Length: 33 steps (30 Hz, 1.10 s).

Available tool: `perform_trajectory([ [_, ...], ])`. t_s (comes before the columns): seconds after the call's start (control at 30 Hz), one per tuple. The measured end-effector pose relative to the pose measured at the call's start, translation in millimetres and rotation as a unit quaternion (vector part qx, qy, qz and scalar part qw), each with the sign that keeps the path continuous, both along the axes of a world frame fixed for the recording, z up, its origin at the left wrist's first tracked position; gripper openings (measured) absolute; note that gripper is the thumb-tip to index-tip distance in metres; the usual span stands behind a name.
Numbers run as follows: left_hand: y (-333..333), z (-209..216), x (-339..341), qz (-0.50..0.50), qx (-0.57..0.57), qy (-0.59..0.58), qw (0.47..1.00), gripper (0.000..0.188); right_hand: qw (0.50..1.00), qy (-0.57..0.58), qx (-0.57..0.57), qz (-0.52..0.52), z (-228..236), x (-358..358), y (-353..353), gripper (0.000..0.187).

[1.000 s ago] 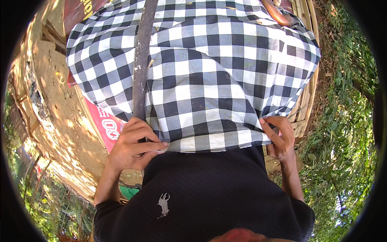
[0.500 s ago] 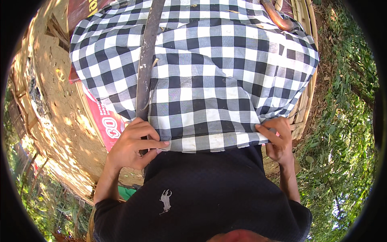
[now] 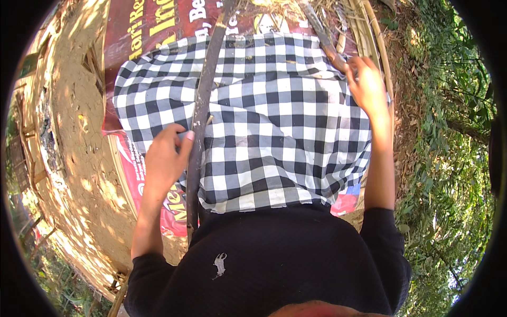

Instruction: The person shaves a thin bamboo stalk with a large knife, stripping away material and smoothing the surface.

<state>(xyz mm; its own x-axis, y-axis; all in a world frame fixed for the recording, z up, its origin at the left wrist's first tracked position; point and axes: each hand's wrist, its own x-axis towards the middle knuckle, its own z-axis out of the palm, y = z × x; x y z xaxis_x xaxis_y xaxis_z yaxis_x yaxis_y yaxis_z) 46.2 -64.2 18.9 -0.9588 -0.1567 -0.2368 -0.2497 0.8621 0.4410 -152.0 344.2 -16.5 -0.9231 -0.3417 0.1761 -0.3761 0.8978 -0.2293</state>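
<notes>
A black-and-white checked cloth (image 3: 264, 111) is spread over my lap, its near hem against my black shirt. Across its left part runs a long dark pole (image 3: 199, 113). My left hand (image 3: 166, 156) is open beside the pole, thumb and fingers apart, the thumb tip close to or touching its left side. At the cloth's far right corner lies a long blade with a curved brown wooden handle (image 3: 336, 58), a machete by its shape. My right hand (image 3: 368, 90) reaches there, fingers curled at the handle's near end; its palm side is hidden.
Under the cloth is a red printed banner (image 3: 119, 39), with straw-like shavings (image 3: 274, 8) at its far edge. Bamboo strips (image 3: 376, 31) border the right side. Dry bare earth (image 3: 84, 153) lies left; green plants (image 3: 449, 174) grow on the right.
Both hands have let go of the cloth's near hem. The left has moved up beside the pole, the right far forward to the wooden handle. The view has shifted, showing more banner.
</notes>
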Motion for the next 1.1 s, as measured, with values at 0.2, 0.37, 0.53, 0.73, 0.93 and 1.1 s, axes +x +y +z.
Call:
perform_trajectory([
  [0.2,13,-4,0,-0.018,-0.011,-0.061,0.998,0.032,0.953,-0.171,0.191,-0.162,-117,-97,-17,0.052],
  [0.37,11,2,6,0.073,0.087,-0.056,0.992,0.023,0.952,-0.229,0.179,-0.09,-121,-116,-7,0.064],
  [0.53,9,-12,3,0.177,0.363,0.002,0.915,0.019,0.963,-0.247,0.024,-0.105,-101,-117,11,0.05],
  [0.73,2,-13,-19,0.223,0.53,-0.051,0.817,0.039,0.942,-0.212,-0.126,-0.227,-18,-100,-2,0.051],
  [0.93,20,9,-41,0.2,0.598,0.038,0.776,0.043,0.849,-0.233,-0.44,-0.18,23,-32,-7,0.032],
  [1.1,11,6,-60,0.143,0.641,-0.04,0.753,0.035,0.907,-0.188,-0.367,-0.091,44,34,-73,0.026],
])
